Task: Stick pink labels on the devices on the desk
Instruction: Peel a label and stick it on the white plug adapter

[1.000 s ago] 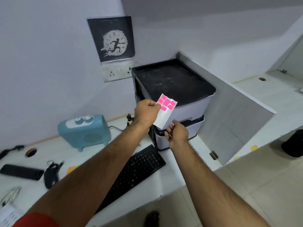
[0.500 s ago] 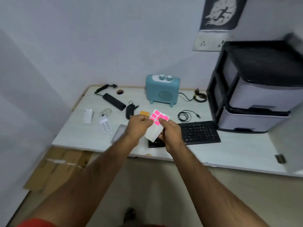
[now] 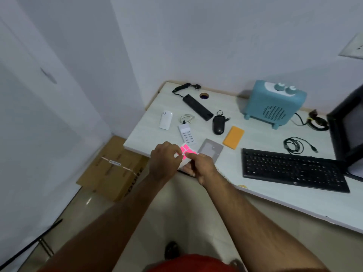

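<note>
Both hands pinch the label sheet [image 3: 186, 154] (left hand [image 3: 165, 161], right hand [image 3: 200, 165]); a hasty peel could likely tear or fold a pink label onto itself

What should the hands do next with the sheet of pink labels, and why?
Probably peel one label free. Both the left hand and the right hand pinch the label sheet at the desk's near edge, and no pink label shows yet on any device there. The white multi-port charger and grey pad lie closest, so one of those looks a likely first target.
</note>
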